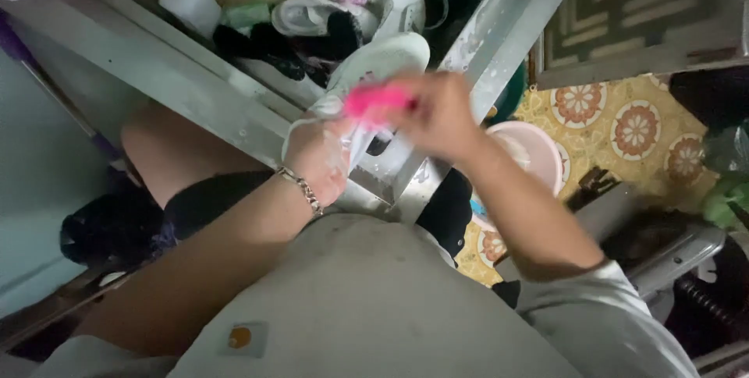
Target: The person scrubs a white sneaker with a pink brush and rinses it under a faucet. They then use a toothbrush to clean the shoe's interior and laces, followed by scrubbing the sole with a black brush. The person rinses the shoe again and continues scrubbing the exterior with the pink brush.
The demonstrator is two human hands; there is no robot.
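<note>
Left hand (pixel 316 161) grips white sneaker (pixel 367 74) at 12 o'clock; right-hand fingers (pixel 437 109) closed on pink brush (pixel 378 101). Risk: wet shoe slips into sink (pixel 234 113) w/ hard scrubbing.

Single head-worn view, looking steeply down, close over the person's own lap, facing the long metal trough (pixel 195 89)

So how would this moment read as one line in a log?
left hand: holds white shoe | right hand: grips pink brush on shoe, blurred | place: metal sink | nearby: pink basin
</note>
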